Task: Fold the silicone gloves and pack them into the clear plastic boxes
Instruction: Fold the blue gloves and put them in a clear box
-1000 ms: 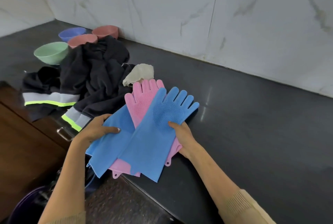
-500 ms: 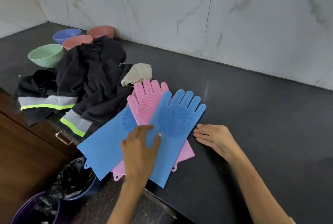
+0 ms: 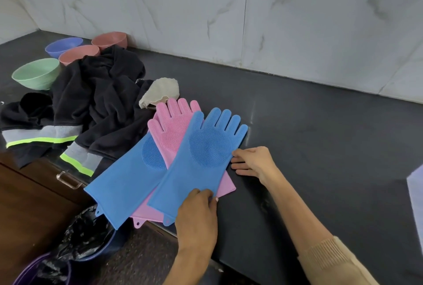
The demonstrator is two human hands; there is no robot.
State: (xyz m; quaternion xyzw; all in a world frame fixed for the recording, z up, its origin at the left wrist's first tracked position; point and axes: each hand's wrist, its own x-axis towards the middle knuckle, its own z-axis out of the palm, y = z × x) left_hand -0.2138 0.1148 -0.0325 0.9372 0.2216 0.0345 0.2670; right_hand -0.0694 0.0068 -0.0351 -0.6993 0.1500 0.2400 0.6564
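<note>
Three silicone gloves lie overlapped on the dark counter (image 3: pixel 320 147), fingers pointing away from me. The top blue glove (image 3: pixel 201 158) lies palm up over a pink glove (image 3: pixel 174 124). A second blue glove (image 3: pixel 128 184) lies to their left, partly under the pink one. My left hand (image 3: pixel 196 216) is at the near cuff corner of the top blue glove, fingers curled onto its edge. My right hand (image 3: pixel 254 163) rests flat on the counter, fingertips touching that glove's right side. A pale translucent object (image 3: pixel 415 193) is cut off at the right edge.
A black garment with reflective stripes (image 3: pixel 91 110) and a beige cloth (image 3: pixel 160 92) lie left of the gloves. Several bowls (image 3: pixel 36 74) stand behind them. The glove cuffs hang over the counter's front edge above a bin with a black bag (image 3: pixel 80 239). The marble wall (image 3: pixel 297 21) runs along the back.
My left hand slid from the blue glove's palm down to its cuff. My right hand stayed beside the glove. The view shifted slightly.
</note>
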